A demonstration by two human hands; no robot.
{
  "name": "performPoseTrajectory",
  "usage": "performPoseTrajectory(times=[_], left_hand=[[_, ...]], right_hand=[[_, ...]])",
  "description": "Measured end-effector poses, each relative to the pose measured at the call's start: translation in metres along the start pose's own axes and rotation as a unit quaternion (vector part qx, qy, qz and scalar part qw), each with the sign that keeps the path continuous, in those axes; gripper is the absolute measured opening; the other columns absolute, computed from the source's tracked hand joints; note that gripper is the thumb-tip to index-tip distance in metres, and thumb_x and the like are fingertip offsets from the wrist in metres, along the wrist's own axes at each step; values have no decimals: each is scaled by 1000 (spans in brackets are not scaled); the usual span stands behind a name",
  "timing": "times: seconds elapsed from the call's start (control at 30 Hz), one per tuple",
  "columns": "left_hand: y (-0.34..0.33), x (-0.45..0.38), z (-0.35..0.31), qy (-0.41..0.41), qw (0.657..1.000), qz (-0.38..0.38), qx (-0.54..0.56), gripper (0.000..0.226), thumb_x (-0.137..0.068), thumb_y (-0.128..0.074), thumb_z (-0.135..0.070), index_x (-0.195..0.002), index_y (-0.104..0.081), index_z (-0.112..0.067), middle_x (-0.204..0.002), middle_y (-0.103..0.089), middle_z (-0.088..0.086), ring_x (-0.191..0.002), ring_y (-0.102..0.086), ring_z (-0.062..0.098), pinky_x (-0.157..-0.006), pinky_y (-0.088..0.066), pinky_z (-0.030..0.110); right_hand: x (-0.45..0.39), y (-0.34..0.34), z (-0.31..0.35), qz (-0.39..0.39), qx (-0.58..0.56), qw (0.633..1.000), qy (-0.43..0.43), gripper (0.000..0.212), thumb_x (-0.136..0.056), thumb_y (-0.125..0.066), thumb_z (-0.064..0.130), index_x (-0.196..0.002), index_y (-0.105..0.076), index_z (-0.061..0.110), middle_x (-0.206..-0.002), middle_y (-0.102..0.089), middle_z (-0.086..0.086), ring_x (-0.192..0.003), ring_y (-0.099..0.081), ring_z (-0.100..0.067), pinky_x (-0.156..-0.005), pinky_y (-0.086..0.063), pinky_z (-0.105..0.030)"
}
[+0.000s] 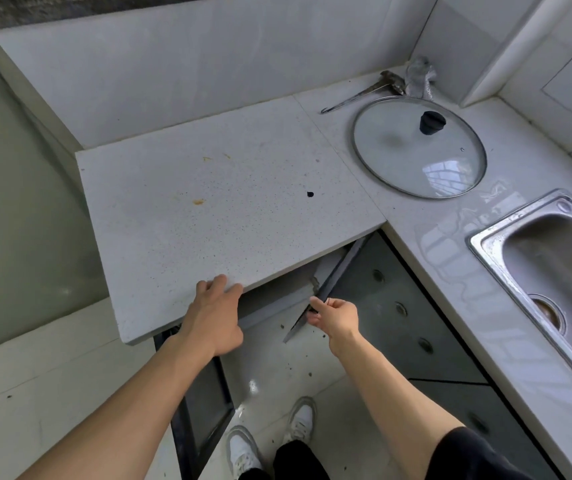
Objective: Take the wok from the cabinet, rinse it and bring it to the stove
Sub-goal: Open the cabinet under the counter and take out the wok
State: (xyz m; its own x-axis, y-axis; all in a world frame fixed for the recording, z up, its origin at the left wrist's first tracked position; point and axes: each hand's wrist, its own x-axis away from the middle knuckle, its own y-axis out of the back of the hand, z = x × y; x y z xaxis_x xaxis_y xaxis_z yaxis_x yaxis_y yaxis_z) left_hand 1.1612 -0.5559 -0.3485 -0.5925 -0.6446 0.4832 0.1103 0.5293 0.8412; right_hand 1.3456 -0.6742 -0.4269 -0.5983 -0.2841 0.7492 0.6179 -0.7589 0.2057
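No wok shows in the head view. My left hand (217, 313) rests over the front edge of the white speckled countertop (208, 202), fingers on top and thumb below. My right hand (334, 315) pinches the top edge of a dark grey cabinet door (326, 289) that stands ajar under the counter. A second dark door (204, 396) hangs open lower left. The cabinet's inside is hidden by the countertop. A steel sink (554, 268) lies at the right.
A glass lid with a black knob (419, 147) lies on the corner of the counter, with a metal utensil (357, 95) and a crumpled rag (418, 76) behind it. Grey drawer fronts (405, 306) run under the sink counter. My shoes (270, 434) stand on the tiled floor.
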Motion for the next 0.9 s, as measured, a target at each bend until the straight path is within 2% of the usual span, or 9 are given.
performPoseTrajectory(times=[0.13,0.27,0.37,0.5,0.57,0.67,0.73,0.83,0.9], left_hand=[[1,0,0,1,1000,6,-7,67,-76,-58,-8,-138,-36,-18,-147,-23,4,-129,-23,29,-99,-43,33],[1,0,0,-1,1000,6,-10,69,-76,-57,-8,-141,-34,-19,-149,-22,3,-130,-22,28,-97,-42,30],[2,0,-1,-1,1000,4,-12,70,-77,-57,-9,-142,-33,-20,-149,-21,3,-131,-23,28,-96,-43,29],[0,0,-2,1,1000,-2,-20,68,-76,-58,-10,-139,-35,-20,-147,-24,4,-130,-25,28,-94,-44,29],[-1,-1,-2,-1,1000,-5,-25,67,-77,-58,-11,-139,-35,-20,-146,-25,4,-129,-26,28,-94,-45,30],[0,-1,-3,-1,1000,-2,-23,68,-78,-57,-11,-141,-33,-19,-147,-24,5,-130,-26,29,-94,-45,30],[0,-1,-2,-1,1000,-1,-21,70,-78,-57,-11,-142,-32,-19,-148,-24,5,-130,-26,29,-94,-45,30],[1,-1,-2,-2,1000,-1,-23,69,-78,-57,-11,-142,-32,-20,-148,-24,5,-130,-26,29,-93,-44,29],[1,0,-3,-2,1000,2,-25,70,-78,-57,-12,-143,-31,-20,-148,-23,5,-131,-25,29,-95,-44,30]], right_hand=[[5,11,-3,-53,100,992,52,30,-87,-72,17,-63,-54,13,-59,-69,-4,-57,-69,-15,-78,-60,-39],[10,23,-4,-80,181,976,93,28,-85,-71,18,-62,-56,11,-66,-70,-7,-65,-70,-21,-71,-61,-39],[10,36,-5,-84,227,965,101,21,-83,-71,20,-71,-64,5,-68,-70,-8,-66,-69,-23,-69,-60,-39],[12,56,-3,-93,271,950,122,16,-84,-73,18,-79,-67,4,-73,-67,-4,-68,-65,-19,-62,-54,-30],[13,66,-5,-96,278,944,150,15,-82,-75,15,-91,-66,7,-87,-65,0,-77,-62,-17,-69,-53,-28],[15,74,-12,-96,290,923,233,54,-80,-72,4,-128,-52,18,-128,-48,2,-111,-53,-17,-98,-46,-27],[17,74,-18,-92,346,894,270,60,-83,-65,-1,-138,-47,15,-143,-42,0,-130,-42,-19,-112,-33,-29],[16,76,-26,-101,394,865,294,58,-88,-58,-3,-143,-44,10,-151,-38,-5,-142,-28,-22,-116,-21,-30],[13,79,-29,-113,419,846,310,56,-88,-55,-7,-142,-45,5,-151,-37,-9,-142,-27,-24,-114,-20,-26]])
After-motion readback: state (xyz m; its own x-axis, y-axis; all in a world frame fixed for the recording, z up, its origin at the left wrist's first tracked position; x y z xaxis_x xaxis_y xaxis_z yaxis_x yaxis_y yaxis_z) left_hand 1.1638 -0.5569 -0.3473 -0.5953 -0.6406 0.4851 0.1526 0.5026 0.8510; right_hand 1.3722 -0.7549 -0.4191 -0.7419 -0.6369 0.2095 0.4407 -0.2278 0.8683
